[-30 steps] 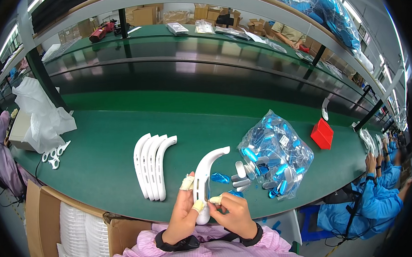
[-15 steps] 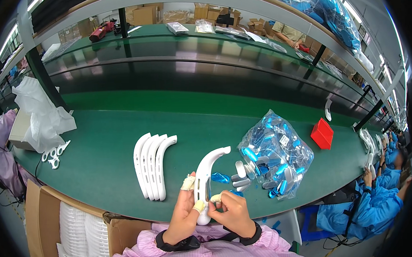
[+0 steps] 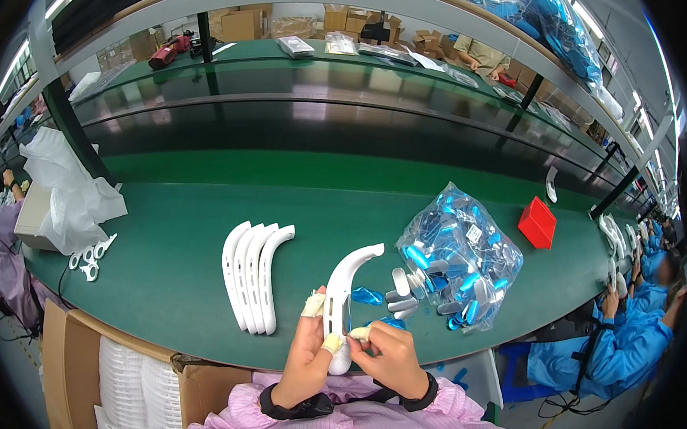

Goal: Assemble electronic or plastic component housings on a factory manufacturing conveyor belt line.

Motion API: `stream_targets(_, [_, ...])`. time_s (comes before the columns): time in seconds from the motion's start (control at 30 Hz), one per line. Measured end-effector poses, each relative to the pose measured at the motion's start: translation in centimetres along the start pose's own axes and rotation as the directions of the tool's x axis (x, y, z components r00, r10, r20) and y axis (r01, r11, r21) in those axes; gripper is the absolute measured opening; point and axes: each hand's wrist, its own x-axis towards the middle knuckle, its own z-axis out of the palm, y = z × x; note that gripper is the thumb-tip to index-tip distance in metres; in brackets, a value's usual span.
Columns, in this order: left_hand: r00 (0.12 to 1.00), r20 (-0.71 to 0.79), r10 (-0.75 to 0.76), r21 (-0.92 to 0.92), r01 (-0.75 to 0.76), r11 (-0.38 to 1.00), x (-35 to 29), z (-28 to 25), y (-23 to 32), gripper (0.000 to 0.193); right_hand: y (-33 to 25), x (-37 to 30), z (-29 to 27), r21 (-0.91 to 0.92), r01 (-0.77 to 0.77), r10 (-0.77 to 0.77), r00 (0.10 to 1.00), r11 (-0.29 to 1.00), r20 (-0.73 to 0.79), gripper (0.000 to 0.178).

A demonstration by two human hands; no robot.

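Note:
A white curved plastic handle (image 3: 337,296) with slots along its face stands tilted in front of me, its bent end pointing right. My left hand (image 3: 306,360) is closed round its lower part, with pale wraps on the thumb and a finger. My right hand (image 3: 390,357) pinches at the handle's lower right edge, just under a shiny strip (image 3: 346,315) set along that side. What lies between its fingertips is hidden. Crumpled blue film (image 3: 368,296) lies right of the handle, close to several loose silver oval pieces (image 3: 401,295).
Several matching handles (image 3: 256,277) lie side by side at left. A clear bag (image 3: 470,254) of silver and blue pieces is at right, near a red bin (image 3: 537,224). A carton (image 3: 117,343) of white parts stands front left. Co-workers sit on both sides.
My right fingertips have shifted slightly at the handle's edge, and more blue film shows behind that hand. A white curved part at the back right has moved a little. Co-workers' arms have shifted.

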Motion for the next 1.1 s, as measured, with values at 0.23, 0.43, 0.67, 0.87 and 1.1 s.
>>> stream_targets(0.23, [1.0,0.013,-0.027,-0.029,0.028,0.999,-0.1,0.3,0.4,0.074,-0.1,0.2,0.1,-0.013,-0.017,0.017,1.0,1.0,0.013,0.015])
stream_targets(0.43, [0.999,0.017,-0.028,-0.03,0.028,0.999,-0.1,0.1,0.2,0.073,0.2,0.1,0.2,-0.008,-0.031,0.031,0.999,0.999,0.015,0.016])
stream_targets(0.67, [1.0,0.025,0.004,-0.026,-0.003,1.0,0.0,0.2,0.5,0.073,-0.1,0.1,0.0,-0.007,-0.026,0.026,1.0,1.0,-0.005,0.014])
stream_targets(0.87, [0.999,0.024,-0.023,-0.049,0.024,0.999,-0.1,0.2,0.6,0.073,-0.2,-0.2,-0.3,0.023,-0.016,0.017,1.0,1.0,-0.021,0.012])
stream_targets(1.1, [0.999,0.023,-0.039,-0.062,0.04,0.997,-0.5,0.7,1.2,0.071,-0.6,-0.3,-0.2,0.054,-0.01,0.013,0.998,0.998,-0.064,0.012])
